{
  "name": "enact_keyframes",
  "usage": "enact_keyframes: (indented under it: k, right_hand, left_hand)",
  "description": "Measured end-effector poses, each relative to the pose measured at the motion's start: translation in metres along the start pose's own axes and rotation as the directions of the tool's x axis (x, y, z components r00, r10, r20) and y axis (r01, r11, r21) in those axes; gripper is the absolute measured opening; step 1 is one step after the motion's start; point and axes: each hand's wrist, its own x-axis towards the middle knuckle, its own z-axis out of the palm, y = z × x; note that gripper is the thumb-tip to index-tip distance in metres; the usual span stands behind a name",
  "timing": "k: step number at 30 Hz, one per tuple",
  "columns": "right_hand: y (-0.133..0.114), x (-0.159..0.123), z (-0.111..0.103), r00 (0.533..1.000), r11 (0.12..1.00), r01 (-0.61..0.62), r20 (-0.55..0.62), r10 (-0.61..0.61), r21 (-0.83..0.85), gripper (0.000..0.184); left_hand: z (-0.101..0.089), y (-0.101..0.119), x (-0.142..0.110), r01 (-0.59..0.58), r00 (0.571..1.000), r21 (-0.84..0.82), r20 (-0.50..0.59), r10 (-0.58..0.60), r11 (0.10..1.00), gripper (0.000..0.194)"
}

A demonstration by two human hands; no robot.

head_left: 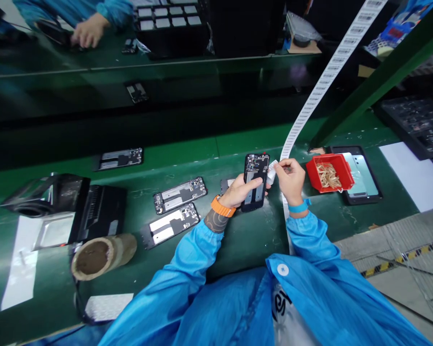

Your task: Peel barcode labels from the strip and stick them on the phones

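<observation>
My left hand (240, 192), with an orange watch band at its wrist, grips an opened phone body (256, 180). Its circuit boards and silver frame face up, and my thumb presses on its right side. At the phone's right edge, my right hand (291, 179) pinches a small white label (272, 173); the label's print is too small to read. A long strip of barcode labels (310, 101) comes down just behind my right hand and passes under that wrist. Partly behind my left hand lies another phone part (225, 185). Two more open phone bodies (180, 194) (173, 225) lie to the left.
A red bin (348, 177) of tan strips stands to the right, beside a black tray (373, 185) with pale green panels. Further left are a phone body (120, 158), a black device (103, 214) and a cardboard tube (122, 247). Across the bench is another person's hand (90, 31).
</observation>
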Motion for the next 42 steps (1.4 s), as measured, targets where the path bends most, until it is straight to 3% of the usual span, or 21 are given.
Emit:
enact_keyframes:
  k: [5, 9, 13, 17, 21, 29, 38, 42]
  right_hand:
    - [-0.004, -0.002, 0.001, 0.994, 0.994, 0.107, -0.021, -0.106, 0.039, 0.014]
    - [-0.011, -0.007, 0.007, 0.999, 0.952, -0.015, 0.046, 0.001, 0.306, 0.020]
    - [-0.016, -0.011, 0.012, 0.975, 0.859, -0.186, 0.197, 0.102, 0.477, 0.025]
    - [-0.018, -0.016, 0.013, 0.936, 0.817, -0.310, 0.308, 0.172, 0.486, 0.026]
    - [-0.022, -0.022, 0.015, 0.909, 0.819, -0.341, 0.385, 0.162, 0.461, 0.026]
    - [-0.027, -0.025, 0.019, 0.935, 0.821, -0.283, 0.334, 0.120, 0.495, 0.026]
    - [-0.027, -0.021, 0.017, 0.955, 0.851, -0.234, 0.276, 0.109, 0.471, 0.024]
    - [-0.026, -0.021, 0.016, 0.956, 0.835, -0.236, 0.272, 0.109, 0.496, 0.021]
  left_hand:
    - [0.002, -0.004, 0.012, 0.038, 0.991, -0.075, -0.126, -0.047, 0.996, 0.067]
    - [0.000, -0.008, 0.024, 0.067, 0.974, -0.139, -0.207, -0.095, 0.988, 0.075]
    - [-0.001, -0.009, 0.026, 0.066, 0.982, -0.227, -0.158, -0.104, 0.972, 0.069]
    - [0.006, -0.010, 0.024, 0.071, 0.995, -0.377, -0.035, -0.091, 0.923, 0.054]
    - [0.015, -0.011, 0.023, 0.021, 0.996, -0.450, -0.068, -0.058, 0.893, 0.040]
    - [0.019, -0.013, 0.022, -0.157, 0.979, -0.372, -0.179, 0.096, 0.915, 0.036]
    - [0.018, -0.013, 0.019, -0.086, 0.989, -0.332, -0.142, 0.041, 0.939, 0.049]
    - [0.018, -0.016, 0.020, -0.092, 0.983, -0.301, -0.180, 0.038, 0.949, 0.048]
